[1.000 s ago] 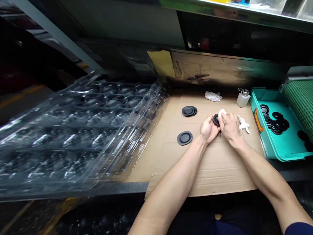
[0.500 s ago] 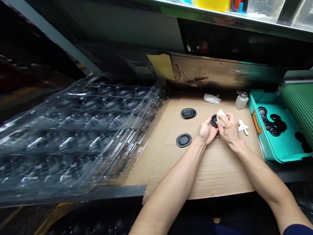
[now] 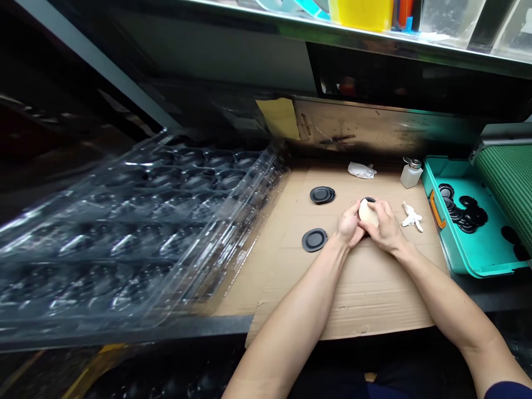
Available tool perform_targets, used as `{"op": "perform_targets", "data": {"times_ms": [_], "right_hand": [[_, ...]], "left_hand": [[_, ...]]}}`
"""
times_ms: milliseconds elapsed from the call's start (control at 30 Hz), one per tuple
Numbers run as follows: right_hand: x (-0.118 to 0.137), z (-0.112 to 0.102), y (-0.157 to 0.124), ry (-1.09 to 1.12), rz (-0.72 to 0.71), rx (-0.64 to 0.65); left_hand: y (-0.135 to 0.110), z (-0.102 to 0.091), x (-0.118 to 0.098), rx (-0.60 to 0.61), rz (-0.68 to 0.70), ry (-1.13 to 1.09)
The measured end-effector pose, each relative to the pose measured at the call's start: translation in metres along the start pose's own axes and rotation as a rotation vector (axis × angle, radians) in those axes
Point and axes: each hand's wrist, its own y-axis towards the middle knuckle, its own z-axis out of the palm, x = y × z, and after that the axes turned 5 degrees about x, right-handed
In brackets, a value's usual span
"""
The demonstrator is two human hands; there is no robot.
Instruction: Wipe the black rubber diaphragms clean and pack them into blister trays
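Observation:
My left hand (image 3: 348,226) is closed around a black oval disc (image 3: 368,199), of which only the far edge shows. Pressed over the disc's face is a cream-coloured pad (image 3: 367,214), pinched in the fingers of my right hand (image 3: 385,226). Both hands are together above the cardboard sheet (image 3: 307,288). Left of them lies one black oval disc (image 3: 315,240) on the cardboard, and farther back a small overlapping pile of similar discs (image 3: 322,194). A crumpled white cloth or tissue (image 3: 411,216) rests just right of my right hand.
Stacked clear plastic trays (image 3: 166,221) cover the left side. A teal bin (image 3: 461,257) with loose black discs stands at right, beside a green belt (image 3: 511,172). A pump bottle (image 3: 411,173) and a white wad (image 3: 361,170) sit at the back, beneath a shelf (image 3: 374,41).
My right hand has moved the pad left and slightly down across the disc, so it now covers most of it. The view has shifted a little.

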Motion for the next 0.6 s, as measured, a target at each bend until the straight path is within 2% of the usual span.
{"op": "perform_targets", "data": {"times_ms": [133,200,300,467,600], "right_hand": [[-0.004,-0.008,0.002,-0.085,0.128,-0.113],[-0.006,-0.010,0.001,-0.088,0.113,-0.088],[-0.008,-0.010,0.002,-0.043,0.011,0.022],[-0.009,-0.008,0.004,-0.128,0.142,-0.105],[-0.014,-0.009,0.004,-0.134,0.108,-0.059]], "left_hand": [[0.002,-0.001,-0.001,-0.013,0.059,-0.013],[0.002,-0.002,0.000,-0.018,0.044,0.001],[0.001,-0.005,-0.001,-0.006,0.017,0.017],[0.001,-0.002,0.003,-0.028,0.026,0.034],[0.001,-0.003,0.005,-0.022,0.000,0.053]]}}
